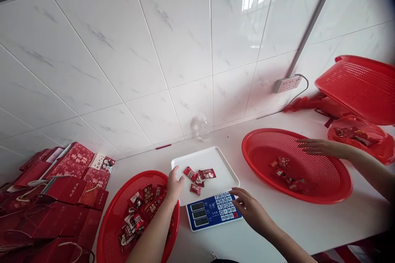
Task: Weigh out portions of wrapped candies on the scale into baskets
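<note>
A weighing scale with a white tray (204, 158) and a blue keypad (226, 206) stands in front of me. Several red-wrapped candies (199, 176) lie on the tray. My left hand (174, 185) rests at the tray's left edge, above a red basket (112, 230) of candies; its fingers are loosely apart and hold nothing. My right hand (251, 210) is open, and its stretched fingertips touch the right side of the keypad.
A second red basket (327, 176) with a few candies sits to the right, with another person's hand (317, 146) over it. Behind are a tilted red basket (361, 86), a red bag (361, 135) and a power strip (286, 84). Red gift bags (70, 189) are piled at left. A clear jar (200, 127) stands by the wall.
</note>
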The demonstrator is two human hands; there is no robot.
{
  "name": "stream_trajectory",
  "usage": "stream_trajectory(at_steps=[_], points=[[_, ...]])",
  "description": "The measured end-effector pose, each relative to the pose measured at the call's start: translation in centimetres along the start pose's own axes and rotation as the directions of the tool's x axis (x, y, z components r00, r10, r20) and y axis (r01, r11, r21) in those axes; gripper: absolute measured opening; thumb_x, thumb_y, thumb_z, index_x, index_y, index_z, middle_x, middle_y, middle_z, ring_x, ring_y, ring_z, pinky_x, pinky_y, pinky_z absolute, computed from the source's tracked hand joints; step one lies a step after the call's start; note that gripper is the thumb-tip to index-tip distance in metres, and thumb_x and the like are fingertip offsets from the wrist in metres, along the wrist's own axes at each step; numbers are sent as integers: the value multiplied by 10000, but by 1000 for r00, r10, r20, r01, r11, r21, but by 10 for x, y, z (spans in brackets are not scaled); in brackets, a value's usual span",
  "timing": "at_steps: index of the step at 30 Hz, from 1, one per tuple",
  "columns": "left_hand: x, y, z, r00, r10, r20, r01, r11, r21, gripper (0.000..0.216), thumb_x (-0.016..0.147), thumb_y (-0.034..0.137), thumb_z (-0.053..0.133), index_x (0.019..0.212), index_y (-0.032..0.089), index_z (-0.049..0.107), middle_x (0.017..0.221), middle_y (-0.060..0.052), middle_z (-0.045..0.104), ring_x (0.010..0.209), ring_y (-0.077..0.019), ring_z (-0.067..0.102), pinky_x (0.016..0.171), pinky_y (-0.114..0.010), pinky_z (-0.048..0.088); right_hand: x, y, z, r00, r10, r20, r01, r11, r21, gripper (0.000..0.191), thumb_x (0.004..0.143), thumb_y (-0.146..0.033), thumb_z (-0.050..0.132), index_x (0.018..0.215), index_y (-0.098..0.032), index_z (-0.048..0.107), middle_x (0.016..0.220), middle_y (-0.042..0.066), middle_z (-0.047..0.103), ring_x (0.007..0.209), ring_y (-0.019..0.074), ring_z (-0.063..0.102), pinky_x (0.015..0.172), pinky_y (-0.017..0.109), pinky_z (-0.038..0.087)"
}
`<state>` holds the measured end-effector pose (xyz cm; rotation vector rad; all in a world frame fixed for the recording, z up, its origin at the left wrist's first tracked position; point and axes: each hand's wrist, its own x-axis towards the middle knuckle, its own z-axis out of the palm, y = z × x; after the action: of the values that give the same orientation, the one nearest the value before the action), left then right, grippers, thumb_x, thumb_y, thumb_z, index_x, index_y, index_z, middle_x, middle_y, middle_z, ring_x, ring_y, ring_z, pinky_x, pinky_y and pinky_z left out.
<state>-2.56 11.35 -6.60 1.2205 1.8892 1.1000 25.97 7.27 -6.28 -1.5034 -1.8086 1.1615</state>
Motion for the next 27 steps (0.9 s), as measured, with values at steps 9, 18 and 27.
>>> stream_trajectory(at_steps=[9,18,27], points=[[-49,-81,-86,956,-262,-131,284,937,203,323,719,344,551,988,167,548,979,-104,631,936,-248,603,838,-381,460,0,5,0,996,41,82,-42,999,3,312,797,-405,425,1024,-259,581,1098,55,631,830,196,642,727,320,531],[-76,-103,-80,906,-405,125,273,783,559,789,584,355,703,1304,231,407,1425,-132,278,1307,-316,291,1008,-358,297,5,-15,10,982,36,186,-31,999,-31,331,802,-434,410,1029,-266,583,954,46,692,797,211,655,679,313,521],[-69,-112,-95,916,-395,69,331,843,424,309,541,199,717,821,144,596,947,-89,634,904,-234,588,795,-288,423,3,-2,6,987,43,157,-31,996,-80,393,791,-441,406,1071,-240,593,931,59,698,789,217,655,693,319,510]])
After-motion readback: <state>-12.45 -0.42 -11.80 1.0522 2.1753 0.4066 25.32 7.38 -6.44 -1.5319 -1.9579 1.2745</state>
